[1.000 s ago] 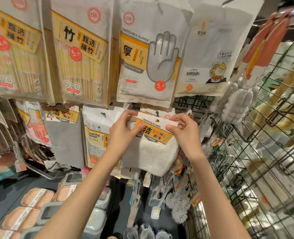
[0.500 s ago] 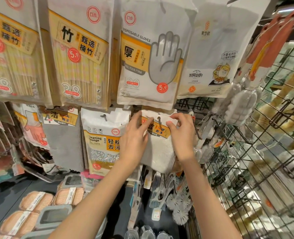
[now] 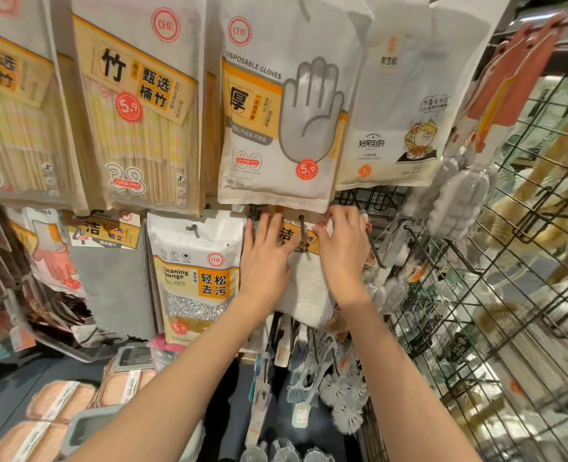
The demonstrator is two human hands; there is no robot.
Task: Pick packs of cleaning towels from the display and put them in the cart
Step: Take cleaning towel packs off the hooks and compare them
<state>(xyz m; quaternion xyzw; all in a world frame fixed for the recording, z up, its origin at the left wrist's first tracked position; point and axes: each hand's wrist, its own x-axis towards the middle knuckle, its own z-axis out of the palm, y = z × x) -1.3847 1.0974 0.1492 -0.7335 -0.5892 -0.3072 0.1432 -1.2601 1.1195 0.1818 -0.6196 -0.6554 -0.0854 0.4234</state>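
Observation:
A pack of cleaning towels [image 3: 309, 288], white cloth under an orange and white header card, hangs on a black hook [image 3: 302, 225] in the display's lower row. My left hand [image 3: 266, 258] lies on the left of the header with its fingers straight. My right hand [image 3: 341, 248] holds the header's right side, its fingers curled over the top edge. A second towel pack [image 3: 109, 278], grey, hangs further left. No cart is in view.
A cleaning sponge pack [image 3: 196, 278] hangs just left of my hands, and disposable gloves [image 3: 276, 111] hang above them. A black wire grid [image 3: 476, 295] with brushes runs along the right. Bottle brushes [image 3: 339, 395] hang below, and boxed sponges [image 3: 59, 401] lie at bottom left.
The towel pack, held out in front of the display a second ago, has moved back and up against the display. It now sits on the hook, and both hands went with it.

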